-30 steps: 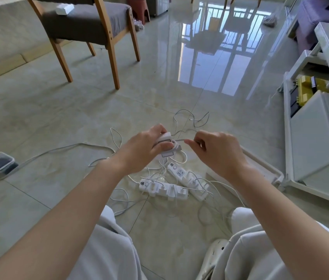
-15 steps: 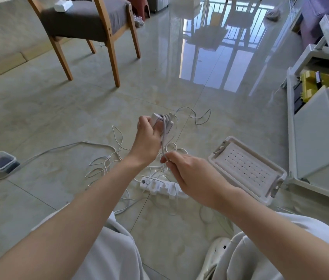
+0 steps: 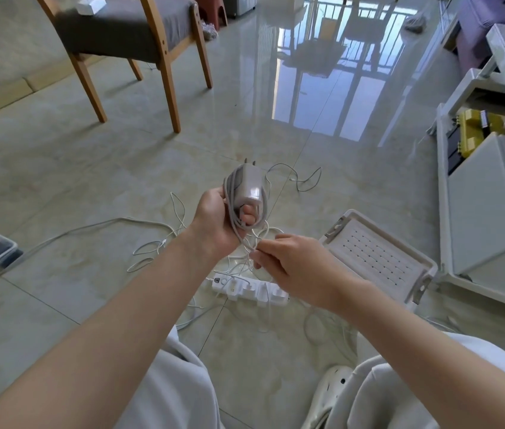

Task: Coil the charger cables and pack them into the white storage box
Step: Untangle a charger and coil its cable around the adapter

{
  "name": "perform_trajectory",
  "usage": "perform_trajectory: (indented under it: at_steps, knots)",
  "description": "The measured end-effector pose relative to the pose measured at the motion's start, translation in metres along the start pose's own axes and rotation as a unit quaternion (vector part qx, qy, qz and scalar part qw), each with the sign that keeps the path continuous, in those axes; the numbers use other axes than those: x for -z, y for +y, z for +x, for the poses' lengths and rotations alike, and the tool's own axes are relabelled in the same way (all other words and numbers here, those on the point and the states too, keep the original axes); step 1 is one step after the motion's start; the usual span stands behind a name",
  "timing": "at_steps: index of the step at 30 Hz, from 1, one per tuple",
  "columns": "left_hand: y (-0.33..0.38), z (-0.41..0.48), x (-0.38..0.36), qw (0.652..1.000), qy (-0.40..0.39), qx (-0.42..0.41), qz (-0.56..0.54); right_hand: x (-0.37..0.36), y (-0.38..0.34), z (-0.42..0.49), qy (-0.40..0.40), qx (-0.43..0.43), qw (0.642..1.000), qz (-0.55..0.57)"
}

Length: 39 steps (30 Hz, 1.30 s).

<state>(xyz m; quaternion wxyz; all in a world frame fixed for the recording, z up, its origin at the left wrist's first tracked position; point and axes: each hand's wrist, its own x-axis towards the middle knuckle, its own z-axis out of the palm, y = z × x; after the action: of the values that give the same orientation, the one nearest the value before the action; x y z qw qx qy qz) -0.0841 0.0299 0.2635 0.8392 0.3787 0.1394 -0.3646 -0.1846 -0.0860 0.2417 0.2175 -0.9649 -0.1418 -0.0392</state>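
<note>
Charger (image 3: 249, 185) raised above the floor, prongs up, several turns of its cable (image 3: 233, 209) already wrapped lengthwise around the body. Clasped in the left hand (image 3: 217, 221), thumb pressed against the lower face; loose tail of that cable pinched between the right hand (image 3: 291, 267) fingertips just below, ready for another turn. Winding of this one judged well under way but not finished. Below, on the floor (image 3: 90, 187): power strip (image 3: 249, 289) with adapters plugged in, thin white cables (image 3: 158, 243) sprawled loose, none coiled. White storage box (image 3: 378, 258) just right of the strip, apparently lidded, contents hidden. Packing seemingly not begun; most of the job remaining.
</note>
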Motion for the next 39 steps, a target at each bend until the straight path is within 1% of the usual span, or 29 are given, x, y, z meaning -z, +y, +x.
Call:
perform_trajectory:
  at_steps: [3, 5, 7, 10, 11, 13, 15, 16, 17, 18, 19, 20, 22, 24, 26, 28, 29, 30, 31, 33, 34, 35, 37, 39]
  knots:
    - [0.005, -0.002, 0.004, 0.999, -0.044, 0.011, 0.026, 0.001, 0.011, 0.003, -0.042, 0.012, 0.999, 0.006]
    - [0.008, -0.006, 0.004, 0.995, -0.066, 0.024, 0.067, 0.002, 0.017, 0.004, -0.036, 0.039, 0.998, 0.020]
    - [0.011, -0.012, 0.003, 0.988, -0.077, 0.031, 0.128, 0.004, 0.020, 0.005, -0.015, 0.060, 0.998, 0.032]
    - [0.017, -0.019, 0.003, 0.967, -0.077, 0.039, 0.240, 0.010, 0.023, 0.005, 0.026, 0.069, 0.997, 0.033]
    - [0.019, -0.022, 0.005, 0.959, -0.081, 0.044, 0.268, 0.012, 0.024, 0.004, 0.029, 0.067, 0.997, 0.029]
    - [0.024, -0.028, 0.008, 0.944, -0.104, 0.065, 0.306, 0.017, 0.024, 0.004, -0.004, 0.052, 0.999, 0.011]
    - [0.026, -0.035, 0.009, 0.928, -0.133, 0.093, 0.335, 0.020, 0.028, 0.004, -0.039, 0.019, 0.999, -0.009]
    - [0.026, -0.037, 0.010, 0.919, -0.140, 0.104, 0.354, 0.020, 0.030, 0.005, -0.035, 0.011, 0.999, -0.025]
    - [0.026, -0.040, 0.010, 0.908, -0.138, 0.111, 0.379, 0.019, 0.031, 0.006, -0.011, 0.017, 0.999, -0.042]
    - [0.024, -0.040, 0.011, 0.893, -0.124, 0.110, 0.418, 0.018, 0.033, 0.006, 0.024, 0.029, 0.997, -0.063]
    - [0.022, -0.039, 0.012, 0.870, -0.106, 0.102, 0.471, 0.016, 0.035, 0.006, 0.057, 0.038, 0.994, -0.084]
    - [0.019, -0.037, 0.014, 0.840, -0.095, 0.087, 0.527, 0.015, 0.035, 0.007, 0.073, 0.041, 0.992, -0.098]
    - [0.015, -0.033, 0.017, 0.784, -0.092, 0.053, 0.612, 0.012, 0.038, 0.008, 0.086, 0.045, 0.988, -0.116]
    - [0.014, -0.030, 0.020, 0.733, -0.095, 0.022, 0.673, 0.010, 0.036, 0.012, 0.092, 0.030, 0.989, -0.110]
    - [0.016, -0.028, 0.025, 0.698, -0.100, -0.002, 0.709, 0.011, 0.032, 0.013, 0.102, 0.000, 0.990, -0.102]
    - [0.018, -0.026, 0.030, 0.675, -0.103, -0.018, 0.731, 0.011, 0.028, 0.012, 0.111, -0.029, 0.984, -0.139]
    - [0.018, -0.024, 0.031, 0.660, -0.099, -0.024, 0.745, 0.012, 0.026, 0.012, 0.115, -0.041, 0.979, -0.166]
    - [0.016, -0.023, 0.032, 0.639, -0.091, -0.033, 0.763, 0.012, 0.024, 0.012, 0.102, -0.060, 0.976, -0.185]
    - [0.013, -0.021, 0.033, 0.611, -0.080, -0.047, 0.786, 0.012, 0.022, 0.012, 0.072, -0.083, 0.977, -0.185]
    - [0.010, -0.017, 0.034, 0.548, -0.040, -0.104, 0.829, 0.012, 0.018, 0.013, 0.051, -0.112, 0.979, -0.163]
    - [0.010, -0.016, 0.035, 0.531, -0.011, -0.141, 0.836, 0.013, 0.015, 0.013, 0.054, -0.121, 0.980, -0.148]
    - [0.012, -0.014, 0.036, 0.525, 0.021, -0.175, 0.833, 0.014, 0.012, 0.013, 0.063, -0.126, 0.981, -0.130]
    - [0.016, -0.011, 0.037, 0.533, 0.083, -0.230, 0.810, 0.014, 0.009, 0.012, 0.085, -0.124, 0.984, -0.095]
    - [0.016, -0.009, 0.036, 0.540, 0.130, -0.274, 0.785, 0.011, 0.007, 0.011, 0.116, -0.116, 0.986, -0.042]
